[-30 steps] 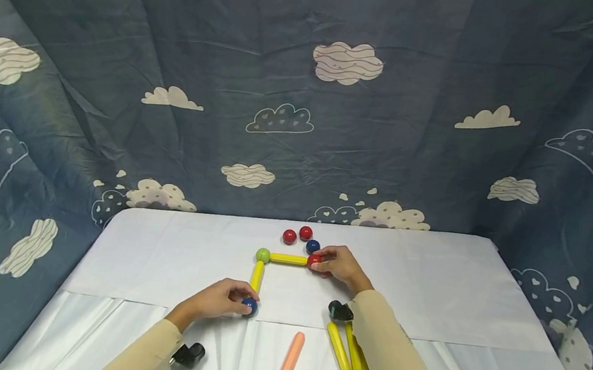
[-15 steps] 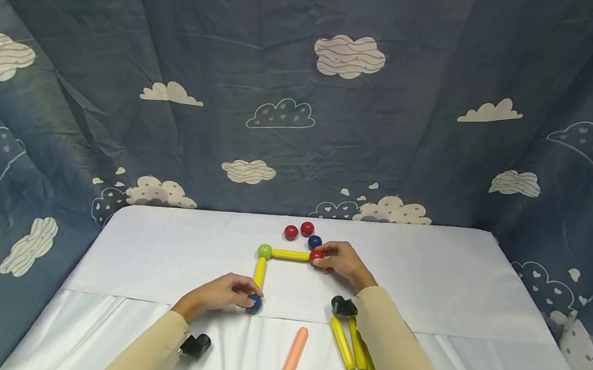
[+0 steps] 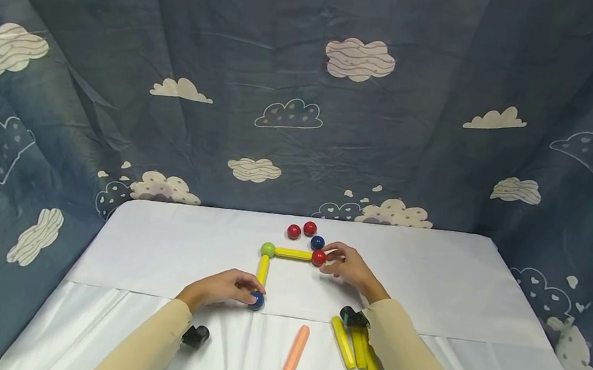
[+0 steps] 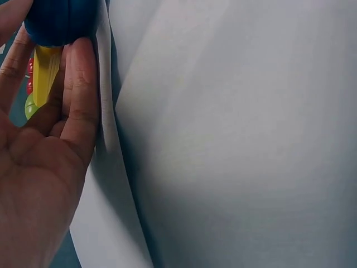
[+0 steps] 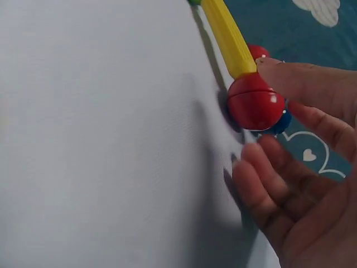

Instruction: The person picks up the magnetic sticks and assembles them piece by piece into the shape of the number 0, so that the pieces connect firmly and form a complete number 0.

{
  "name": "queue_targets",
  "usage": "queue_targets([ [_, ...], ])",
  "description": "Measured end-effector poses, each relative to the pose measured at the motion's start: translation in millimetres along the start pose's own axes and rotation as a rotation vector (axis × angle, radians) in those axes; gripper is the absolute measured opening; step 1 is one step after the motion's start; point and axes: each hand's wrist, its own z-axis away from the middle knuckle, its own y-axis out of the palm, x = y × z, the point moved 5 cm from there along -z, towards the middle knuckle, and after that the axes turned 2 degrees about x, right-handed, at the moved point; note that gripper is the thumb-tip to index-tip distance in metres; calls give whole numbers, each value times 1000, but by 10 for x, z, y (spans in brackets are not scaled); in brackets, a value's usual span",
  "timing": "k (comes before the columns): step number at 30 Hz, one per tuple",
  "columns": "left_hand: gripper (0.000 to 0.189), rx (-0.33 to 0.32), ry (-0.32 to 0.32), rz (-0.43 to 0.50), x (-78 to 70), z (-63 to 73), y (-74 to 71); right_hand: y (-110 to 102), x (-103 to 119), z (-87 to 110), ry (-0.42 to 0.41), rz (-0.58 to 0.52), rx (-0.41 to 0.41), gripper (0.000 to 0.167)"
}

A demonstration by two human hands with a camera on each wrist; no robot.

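In the head view the red ball (image 3: 318, 258), capping a left-to-right yellow rod (image 3: 293, 253), lies just left of the closer right hand (image 3: 351, 269); left wrist: left hand (image 4: 47, 151) pinches a blue ball (image 4: 62, 21); right wrist: right hand's grip is parted.

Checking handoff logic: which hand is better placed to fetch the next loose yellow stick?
Likely right. The right hand is open, empty, beside the nearest red ball; the loose yellow sticks lie closer to it. The left hand holds the near blue ball.

The red ball (image 5: 254, 109) looks glossy plastic, the tablecloth (image 3: 428, 279) matt.
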Motion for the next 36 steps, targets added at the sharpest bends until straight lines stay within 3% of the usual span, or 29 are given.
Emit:
queue_targets([
  [4, 25, 4, -5, -11, -11, 6, -25, -6, 39, 156, -55, 53, -18, 43],
  [7, 25, 4, -4, -13, -18, 1, -30, 34, 95, 317, -135, 99, 27, 33],
  [15, 24, -2, -27, -20, -13, -4, -37, 376, 248, 720, -413, 173, 445, 21],
  [19, 24, 0, -17, -24, -22, 1, -27, 547, 290, 824, -448, 185, 605, 22],
  [23, 25, 10, -9, -14, -20, 9, -3, 684, 280, 891, -461, 242, 702, 25],
  [28, 25, 13, -14, 0, -2, 2, -4, 806, 267, 970, -491, 368, 735, 27],
  [36, 24, 23, 13, 14, -15, -6, -4, 947, 358, 1080, -654, 699, 634, 26],
])
